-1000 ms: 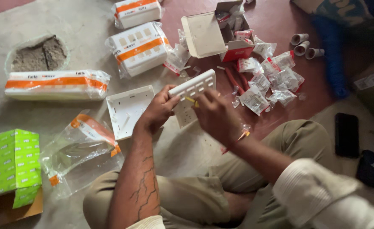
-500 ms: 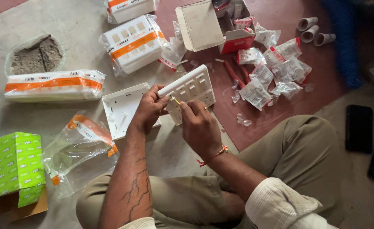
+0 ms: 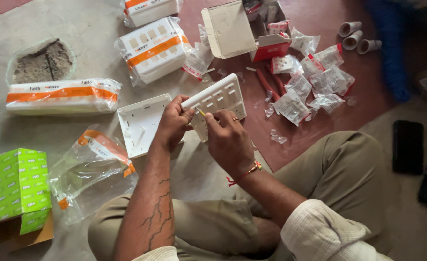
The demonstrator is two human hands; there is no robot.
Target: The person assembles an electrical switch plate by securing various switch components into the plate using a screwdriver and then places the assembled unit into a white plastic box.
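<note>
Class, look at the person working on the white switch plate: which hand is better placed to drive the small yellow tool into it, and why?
Probably the right hand: it already pinches the small yellow tool against the white switch plate. The left hand grips the plate's edge, steadying it.

A green box (image 3: 14,186) sits lower left. White packs with orange bands (image 3: 61,95) (image 3: 153,47) lie above it. Small clear packets (image 3: 315,82) cluster upper right by a red box (image 3: 270,48).

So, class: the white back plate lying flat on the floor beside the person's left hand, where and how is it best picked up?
Probably by the raised rim of the white back plate at its bare left edge, coming from above and the left. It lies flat, open side up, so the rim gives fingers a lip to pinch. Its right corner sits under the left hand and the switch plate it holds.
</note>
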